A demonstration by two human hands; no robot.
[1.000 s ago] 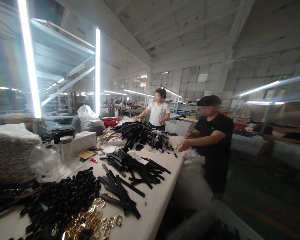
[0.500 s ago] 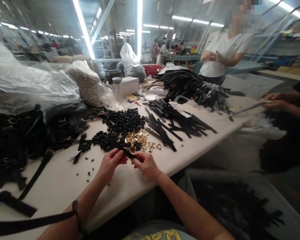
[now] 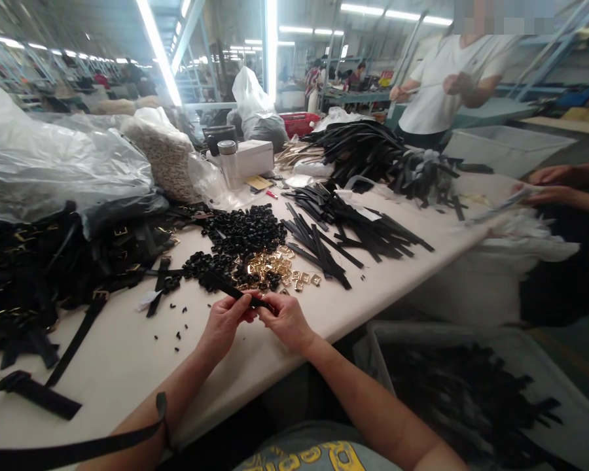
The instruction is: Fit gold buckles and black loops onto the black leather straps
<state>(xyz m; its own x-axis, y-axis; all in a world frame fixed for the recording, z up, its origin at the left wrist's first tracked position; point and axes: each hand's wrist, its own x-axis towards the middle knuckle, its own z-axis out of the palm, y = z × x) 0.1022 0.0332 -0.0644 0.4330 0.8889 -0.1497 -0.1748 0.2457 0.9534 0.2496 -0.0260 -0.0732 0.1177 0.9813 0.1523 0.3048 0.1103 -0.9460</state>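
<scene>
Both my hands hold one black strap (image 3: 230, 288) above the near edge of the table. My left hand (image 3: 230, 315) pinches it with the thumb on top, and the strap's free end points away to the upper left. Close beside it, my right hand (image 3: 285, 320) is closed round the near end; what lies under those fingers is hidden. Just beyond the hands is a heap of gold buckles (image 3: 269, 265), touching a larger pile of small black loops (image 3: 245, 229). Loose black straps (image 3: 319, 252) lie to the right of the buckles.
Buckled black straps (image 3: 78, 261) are heaped at left under plastic bags (image 3: 69, 163). A clear jar (image 3: 230, 163) and white box (image 3: 255, 160) stand behind. A bin (image 3: 471, 392) of black pieces sits lower right. Co-workers' hands (image 3: 554, 183) are at the right and far side.
My hands have drawn slightly closer together on the strap, which stays gripped. The view has shifted a little. The standing co-worker's hands have moved apart.
</scene>
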